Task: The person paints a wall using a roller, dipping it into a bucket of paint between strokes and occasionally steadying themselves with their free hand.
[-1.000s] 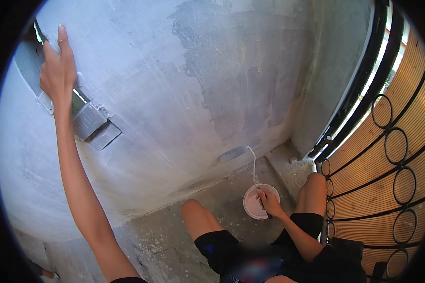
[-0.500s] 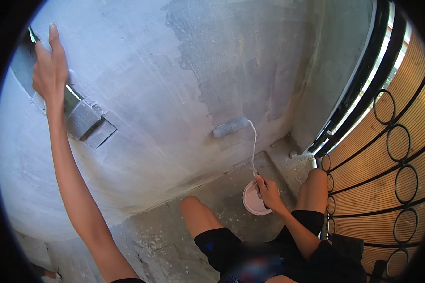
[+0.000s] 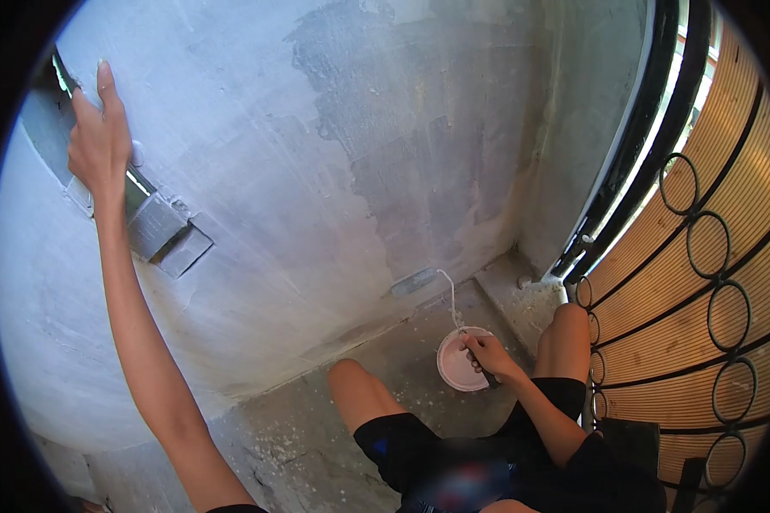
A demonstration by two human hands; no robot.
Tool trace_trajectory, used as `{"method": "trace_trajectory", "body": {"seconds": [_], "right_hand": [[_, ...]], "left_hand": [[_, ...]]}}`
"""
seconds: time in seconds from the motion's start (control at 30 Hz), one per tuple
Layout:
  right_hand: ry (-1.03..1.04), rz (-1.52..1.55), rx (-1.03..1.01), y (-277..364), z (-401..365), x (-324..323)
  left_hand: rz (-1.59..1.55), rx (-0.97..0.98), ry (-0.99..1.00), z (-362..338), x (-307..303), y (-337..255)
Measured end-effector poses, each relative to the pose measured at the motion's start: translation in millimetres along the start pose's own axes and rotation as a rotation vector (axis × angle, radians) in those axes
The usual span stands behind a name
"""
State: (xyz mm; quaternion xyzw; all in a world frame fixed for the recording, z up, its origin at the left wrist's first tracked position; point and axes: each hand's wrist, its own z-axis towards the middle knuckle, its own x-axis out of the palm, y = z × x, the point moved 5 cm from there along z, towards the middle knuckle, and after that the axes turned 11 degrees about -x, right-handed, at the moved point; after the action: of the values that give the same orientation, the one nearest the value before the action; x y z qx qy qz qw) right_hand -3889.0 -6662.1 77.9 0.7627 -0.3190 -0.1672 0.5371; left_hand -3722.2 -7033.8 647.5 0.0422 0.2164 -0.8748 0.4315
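My right hand is closed round the dark handle of a paint roller. Its grey sleeve lies against the lower part of the grey-white wall, and its thin pale frame bends down to my grip. Under that hand, a pale pink bucket stands on the floor. Up on the left, my left hand grips the wall edge beside a narrow opening. The thumb points up along the wall face; the other fingers are partly hidden behind the edge.
A grey block ledge with a square recess sits below the left hand. On the right stands a black metal railing with rings, backed by ribbed tan panels. The concrete floor has paint spots. My bent knees flank the bucket.
The roller has moved down the wall toward the floor, with my right hand slightly lower. My left hand stays on the wall edge while the view has shifted slightly.
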Motion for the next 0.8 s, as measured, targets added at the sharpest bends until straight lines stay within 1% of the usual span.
{"method": "trace_trajectory", "body": {"seconds": [0.03, 0.1, 0.13, 0.2, 0.33, 0.4, 0.5, 0.63, 0.7, 0.73, 0.8], "right_hand": [[0.002, -0.003, 0.0, 5, -2, 1], [-0.009, 0.068, -0.068, 15, -10, 4], [-0.008, 0.07, -0.065, 19, -14, 4], [-0.039, 0.037, -0.142, 31, -18, -1], [-0.063, -0.022, -0.137, 34, -14, -17], [-0.046, -0.086, -0.029, 19, -4, -27], [-0.08, -0.071, -0.015, 15, 8, -34], [-0.065, -0.036, -0.038, 46, -8, -40], [-0.052, -0.023, -0.016, 64, -18, -40], [-0.051, -0.022, -0.012, 59, -15, -41], [-0.068, -0.031, -0.059, 42, -5, -45]], "left_hand": [[0.002, -0.003, -0.001, -1, -1, 0], [-0.001, -0.008, -0.005, -2, -1, -1], [0.001, -0.006, -0.004, -1, 0, -1], [0.009, 0.008, -0.015, 0, 0, 0], [0.014, 0.008, -0.002, 0, 0, 0], [0.005, 0.0, -0.017, -2, -1, -1], [0.016, -0.007, -0.013, 0, -1, 0], [0.029, 0.001, -0.016, 3, 5, 4], [0.045, 0.031, -0.096, 5, 7, 9], [0.055, 0.048, -0.142, 6, 8, 10], [0.058, 0.046, -0.115, 8, 11, 11]]}}
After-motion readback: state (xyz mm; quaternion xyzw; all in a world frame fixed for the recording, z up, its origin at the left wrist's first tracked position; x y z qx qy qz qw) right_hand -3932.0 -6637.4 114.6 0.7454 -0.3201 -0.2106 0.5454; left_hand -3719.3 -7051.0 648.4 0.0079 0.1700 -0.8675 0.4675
